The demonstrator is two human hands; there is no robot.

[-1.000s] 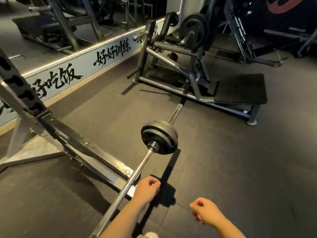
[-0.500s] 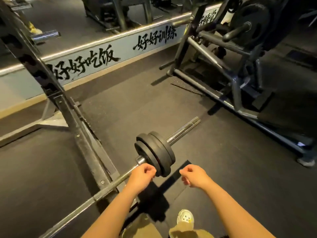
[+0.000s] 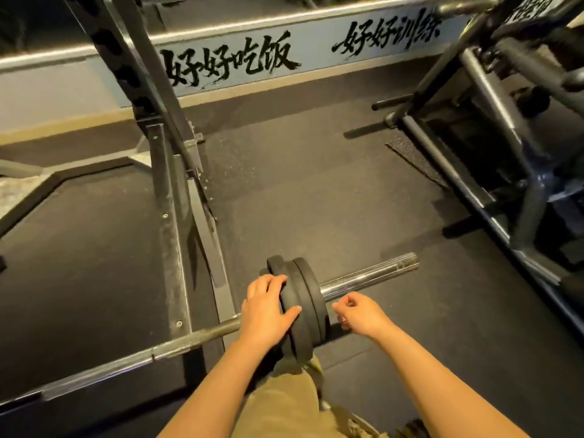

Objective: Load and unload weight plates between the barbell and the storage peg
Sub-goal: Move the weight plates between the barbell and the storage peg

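Note:
A steel barbell (image 3: 368,275) lies low across the floor, its bare sleeve end pointing right. Several black weight plates (image 3: 308,306) sit stacked together on the sleeve. My left hand (image 3: 268,308) rests on the left face of the stack, its fingers spread over the rim of the inner plates and the thumb across the top edge. My right hand (image 3: 360,314) hovers just right of the plates above the sleeve, fingers loosely curled and holding nothing. The storage peg is out of view.
A squat rack upright and its floor rail (image 3: 170,197) stand left of the plates, with the bar passing by its base. A plate-loaded machine frame (image 3: 493,172) fills the right side. A low wall with black lettering (image 3: 227,61) runs behind. My knee (image 3: 284,403) is under the bar.
I have come closer and lower over the bar. My left hand went from beside the bar collar onto the plate stack, fingers now spread. My right hand drew in beside the plates.

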